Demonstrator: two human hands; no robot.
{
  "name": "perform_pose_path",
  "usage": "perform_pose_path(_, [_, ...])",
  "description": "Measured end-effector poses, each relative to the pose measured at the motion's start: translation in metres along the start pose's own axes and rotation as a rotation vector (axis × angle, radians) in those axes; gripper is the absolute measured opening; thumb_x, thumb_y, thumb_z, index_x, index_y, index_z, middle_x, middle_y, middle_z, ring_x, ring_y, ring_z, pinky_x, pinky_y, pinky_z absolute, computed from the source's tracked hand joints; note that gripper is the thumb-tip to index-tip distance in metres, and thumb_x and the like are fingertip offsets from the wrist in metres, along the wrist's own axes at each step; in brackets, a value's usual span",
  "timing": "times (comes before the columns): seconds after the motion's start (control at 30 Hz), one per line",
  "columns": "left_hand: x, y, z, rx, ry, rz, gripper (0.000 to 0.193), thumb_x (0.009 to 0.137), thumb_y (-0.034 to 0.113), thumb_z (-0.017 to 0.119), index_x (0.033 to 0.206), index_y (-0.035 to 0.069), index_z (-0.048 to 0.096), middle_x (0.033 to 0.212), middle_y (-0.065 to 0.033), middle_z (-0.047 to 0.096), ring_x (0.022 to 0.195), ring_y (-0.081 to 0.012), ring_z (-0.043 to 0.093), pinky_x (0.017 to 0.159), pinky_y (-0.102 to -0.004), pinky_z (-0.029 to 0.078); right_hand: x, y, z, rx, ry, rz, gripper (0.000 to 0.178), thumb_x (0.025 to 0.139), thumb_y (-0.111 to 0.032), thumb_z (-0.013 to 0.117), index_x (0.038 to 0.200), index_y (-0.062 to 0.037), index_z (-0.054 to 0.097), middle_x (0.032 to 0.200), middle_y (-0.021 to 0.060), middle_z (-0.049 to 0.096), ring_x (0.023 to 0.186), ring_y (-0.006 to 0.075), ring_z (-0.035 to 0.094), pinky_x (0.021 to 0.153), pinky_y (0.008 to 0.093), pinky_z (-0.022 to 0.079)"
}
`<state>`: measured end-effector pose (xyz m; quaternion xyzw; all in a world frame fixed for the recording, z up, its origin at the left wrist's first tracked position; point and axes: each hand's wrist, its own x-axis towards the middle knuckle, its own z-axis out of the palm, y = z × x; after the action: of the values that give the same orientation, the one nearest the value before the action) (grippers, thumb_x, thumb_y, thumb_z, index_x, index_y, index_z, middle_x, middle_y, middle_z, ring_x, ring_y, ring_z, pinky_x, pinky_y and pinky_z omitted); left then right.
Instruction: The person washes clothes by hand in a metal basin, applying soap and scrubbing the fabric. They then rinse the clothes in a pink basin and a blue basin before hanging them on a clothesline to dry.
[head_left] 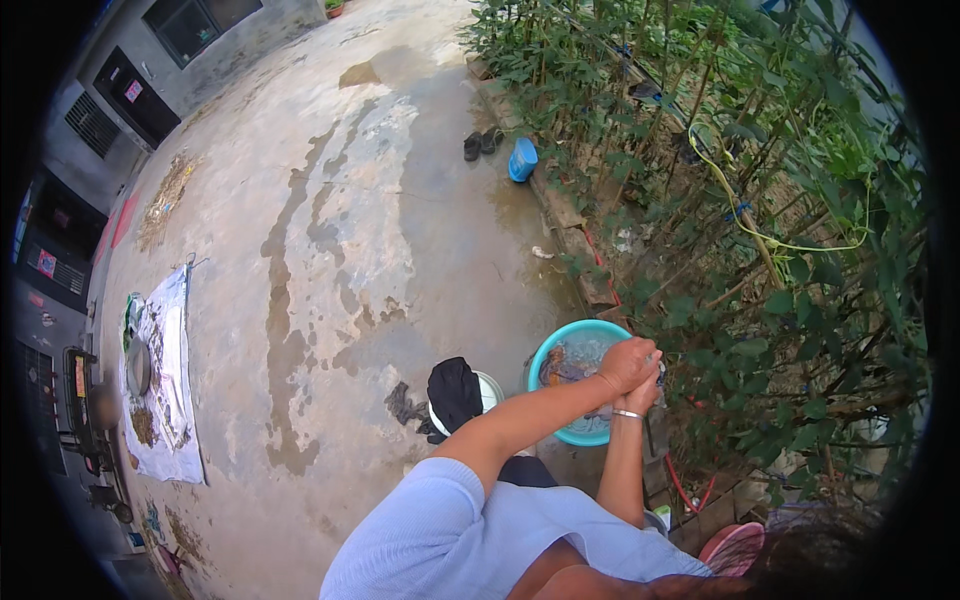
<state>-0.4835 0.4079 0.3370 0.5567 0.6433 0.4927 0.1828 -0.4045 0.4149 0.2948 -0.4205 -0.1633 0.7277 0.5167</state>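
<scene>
Teal basin [545,352] lies just below both hands' clasped fingers [640,358].

Soft, even daylight fills the yard, overcast in feel, with no hard shadows anywhere. Wet streaks on the concrete ground [330,240] read darker and give off only a dull sheen. The fisheye bends the building wall [120,110] hard at the left, black vignette rings the frame, and detail smears toward the rim.

We stand in a home's outdoor yard: a wet concrete floor [330,200], a house wall [150,70] far left of our hands [632,372], garden plants [760,200] just right.
</scene>
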Motion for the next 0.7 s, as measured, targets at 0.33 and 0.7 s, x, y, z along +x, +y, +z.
perform_pose_path(0.33, [-0.056,-0.087,-0.179,-0.018,-0.134,-0.022,0.031,0.081,0.034,0.065,0.09,0.005,0.058,0.082,-0.0199,0.061,0.079,-0.0375,0.061,0.069,-0.048,0.047,-0.073,0.115,0.083,-0.178,-0.129,0.261,0.038,0.094,-0.043,0.05,0.113,-0.0103,0.055,0.112,0.0062,0.062,0.099,0.0228,0.062,0.081,0.0406,0.054])
perform_pose_path(0.7, [-0.276,-0.226,-0.617,-1.558,0.348,-0.587,0.051,0.092,0.052,0.051,0.129,0.017,0.047,0.122,-0.0056,0.057,0.106,-0.0255,0.059,0.082,-0.052,0.048,-0.292,0.38,0.39,-0.679,-0.846,0.026,0.031,0.091,-0.015,0.06,0.118,-0.0006,0.057,0.111,0.0055,0.059,0.107,0.0138,0.053,0.091,0.029,0.043])
